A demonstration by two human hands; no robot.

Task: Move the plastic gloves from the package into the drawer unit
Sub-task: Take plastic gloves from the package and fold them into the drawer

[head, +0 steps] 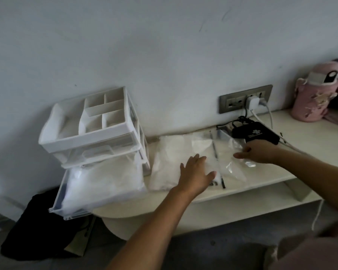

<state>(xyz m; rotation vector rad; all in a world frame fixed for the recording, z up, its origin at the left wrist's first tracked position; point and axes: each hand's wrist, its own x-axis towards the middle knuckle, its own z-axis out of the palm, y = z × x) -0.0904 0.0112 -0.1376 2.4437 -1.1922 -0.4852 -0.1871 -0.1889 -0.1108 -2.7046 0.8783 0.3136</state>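
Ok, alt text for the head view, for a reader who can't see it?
The left hand lies flat on the gloves package on the shelf; the right hand holds its clear end. The drawer unit has its bottom drawer open.

Pink bottle [311, 96], black device [256, 134]

Both forearms [156, 217] are bare along their whole visible length, up to where they leave the picture at the bottom and the right edge. The left hand [195, 176] and the right hand [260, 152] are bare as well. The left thumb ends in a short, pale nail. In the lower right corner, close to the camera and badly blurred, lies a patch of pale pinkish fabric [310, 254]; whether it is the person's clothing cannot be told.
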